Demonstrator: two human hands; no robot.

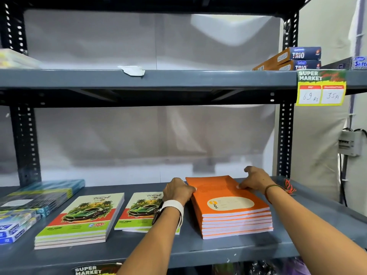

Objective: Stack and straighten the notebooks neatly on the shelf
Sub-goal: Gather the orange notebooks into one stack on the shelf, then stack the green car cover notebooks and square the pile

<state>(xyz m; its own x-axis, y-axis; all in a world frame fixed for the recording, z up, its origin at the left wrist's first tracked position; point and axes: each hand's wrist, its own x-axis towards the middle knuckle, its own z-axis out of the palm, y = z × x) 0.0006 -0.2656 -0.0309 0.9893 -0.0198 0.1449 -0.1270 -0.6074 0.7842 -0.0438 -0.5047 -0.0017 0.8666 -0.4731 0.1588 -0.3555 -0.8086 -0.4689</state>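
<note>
Notebooks with orange covers [228,203] sit in a stack toward the right end of a grey metal shelf [190,243], spines and page edges not quite flush, the stack turned a little off square to the shelf's front lip. The person has both hands on it. The left hand [177,190], with a white band at the wrist, presses its curled fingers against the stack's left edge near the back corner. The right hand [256,180], with a thin cord bracelet at the wrist, rests on the top cover near the far right corner, thumb down on the cover and fingers bent over the far edge. Neither hand is closed around anything; they bracket the stack from both sides.

Just left of the orange stack lies a short pile of notebooks with a green car [143,210] on the cover, partly hidden under the left forearm, its lower books slightly fanned out. Further left is a taller pile of the same car notebooks [83,217]. At the far left end lie blue packets [39,195], blurred and hard to read.

The shelf above [139,80] carries a scrap of white tape [132,70] on its front lip. On the next rack to the right stand blue and orange boxes marked TRIO [294,58], with a yellow price tag [320,88] hanging below them.
</note>
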